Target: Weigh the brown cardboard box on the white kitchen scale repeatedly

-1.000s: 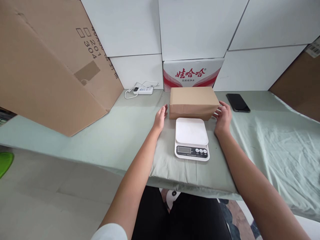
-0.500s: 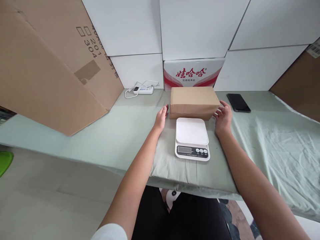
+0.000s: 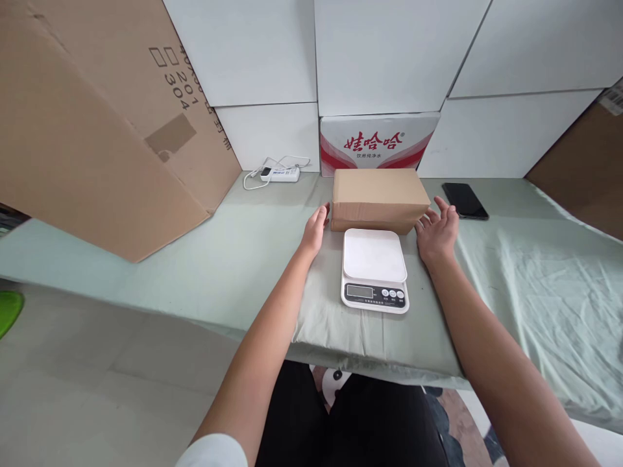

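A brown cardboard box [image 3: 379, 188] rests on the cloth-covered table, just behind a white digital kitchen scale [image 3: 374, 256]. The scale's platform bears nothing and its display looks blank. My left hand [image 3: 316, 227] is beside the box's left end, fingers stretched forward, with a narrow gap to the cardboard. At the right end, my right hand [image 3: 438, 230] is open with its fingers spread and the palm turned partly up. Its fingertips are at the box's lower right corner; whether they touch it I cannot tell.
A black phone [image 3: 464, 200] lies right of the box. A white power strip [image 3: 280, 174] with a cable sits at the back left. White boxes [image 3: 379, 55] and a printed carton [image 3: 335, 139] stand behind. A large cardboard carton [image 3: 111, 149] leans in from the left.
My right hand has turned slightly outward, its thumb and fingers spreading more. My left hand, the box and the scale stay nearly where they were.
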The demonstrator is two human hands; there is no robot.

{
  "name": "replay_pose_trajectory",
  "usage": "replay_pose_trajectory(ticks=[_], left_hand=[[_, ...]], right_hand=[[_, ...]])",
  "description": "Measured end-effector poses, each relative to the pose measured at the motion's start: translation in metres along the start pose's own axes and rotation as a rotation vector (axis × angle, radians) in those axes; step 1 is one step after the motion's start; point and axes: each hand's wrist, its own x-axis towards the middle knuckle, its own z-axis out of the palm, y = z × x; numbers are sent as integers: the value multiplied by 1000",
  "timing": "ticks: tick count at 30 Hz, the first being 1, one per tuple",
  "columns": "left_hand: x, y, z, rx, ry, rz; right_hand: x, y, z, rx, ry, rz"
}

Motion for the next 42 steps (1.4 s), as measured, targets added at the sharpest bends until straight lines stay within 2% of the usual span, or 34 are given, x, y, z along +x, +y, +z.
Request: replay_pose_trajectory(ticks=[5, 8, 13, 16, 19, 21, 24, 28, 31, 42], left_hand=[[-2, 4, 2, -13, -1, -3], [-3, 4, 3, -16, -10, -2], [-5, 0, 3, 8, -88, 83], [-4, 3, 4, 7, -93, 145], [-8, 13, 5, 22, -72, 183], [-20, 20, 3, 21, -75, 224], [-54, 27, -1, -9, -97, 289], [-108, 22, -9, -12, -95, 263], [-131, 15, -10, -12, -111, 239], [-133, 12, -9, 0, -79, 214]], right_hand=[[-2, 3, 0, 1, 41, 11], [-7, 8, 4, -30, -48, 9], [-14, 17, 11, -101, -152, -151], [-14, 11, 12, -158, -178, -186], [-21, -9, 11, -261, -189, -286], [-33, -25, 9, -327, -188, -386], [-62, -41, -2, -388, -174, -487], [-105, -42, -25, -459, -165, -447], [-123, -38, -36, -465, -126, -423], [-131, -43, -28, -479, -92, -436]])
